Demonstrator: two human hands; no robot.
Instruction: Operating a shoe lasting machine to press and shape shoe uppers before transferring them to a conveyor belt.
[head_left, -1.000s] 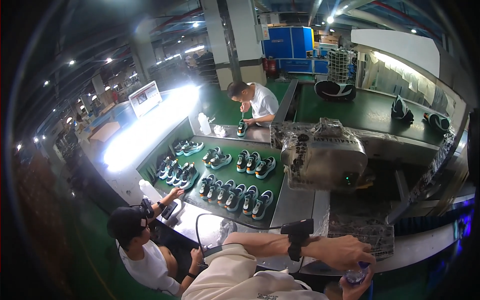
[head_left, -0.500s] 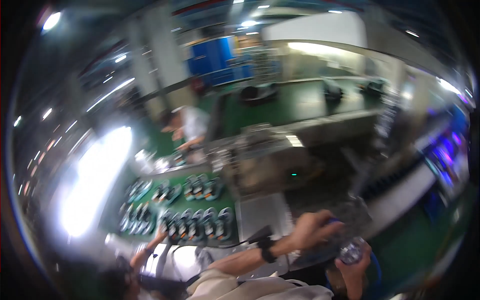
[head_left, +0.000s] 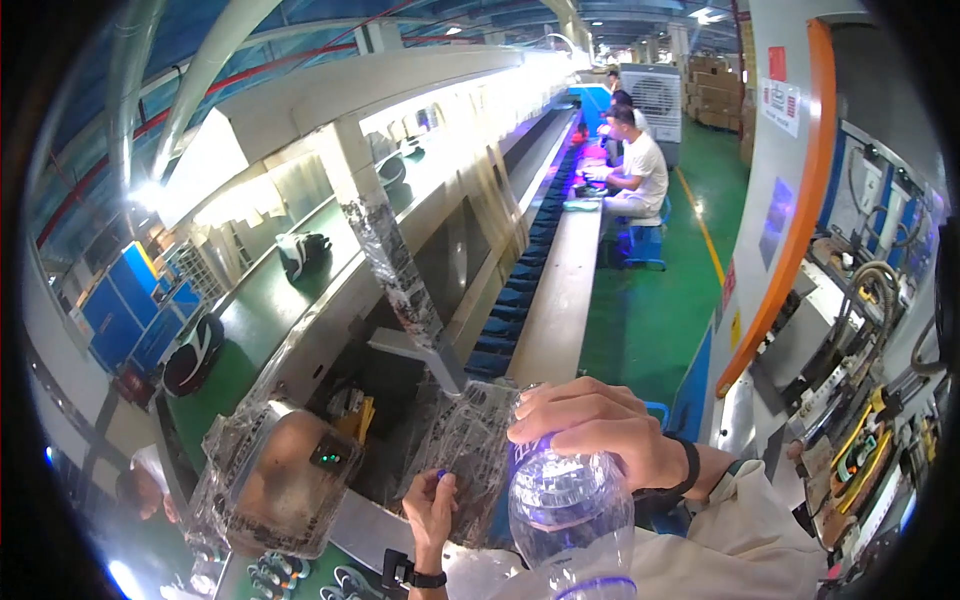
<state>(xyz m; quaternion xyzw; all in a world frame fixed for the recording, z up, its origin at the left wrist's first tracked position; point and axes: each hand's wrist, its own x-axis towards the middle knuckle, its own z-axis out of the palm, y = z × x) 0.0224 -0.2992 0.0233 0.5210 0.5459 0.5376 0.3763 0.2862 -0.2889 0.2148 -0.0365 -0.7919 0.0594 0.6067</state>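
A clear plastic bottle (head_left: 570, 515) with a purple label is raised close in front of me. My right hand (head_left: 595, 430) wraps its fingers round the bottle's upper part as seen here, and a black band circles that wrist. The bottle's other end, with a purple ring, runs out at the lower edge. Left of it and lower, my left hand (head_left: 430, 510) pinches a small blue bottle cap (head_left: 442, 474) between thumb and fingers. That wrist carries a black watch. The two hands are apart.
A plastic-wrapped box (head_left: 290, 480) with a green-lit display stands at the left. Behind it, a green conveyor belt (head_left: 240, 370) carries shoes. A wrapped post (head_left: 390, 250) rises ahead. People sit along a bench (head_left: 560, 320); an orange-edged machine (head_left: 785, 290) stands at the right.
My view has swung right toward the long bench. The bottle in my right hand has come up close to me. My left hand still holds the cap and is now left of the bottle.
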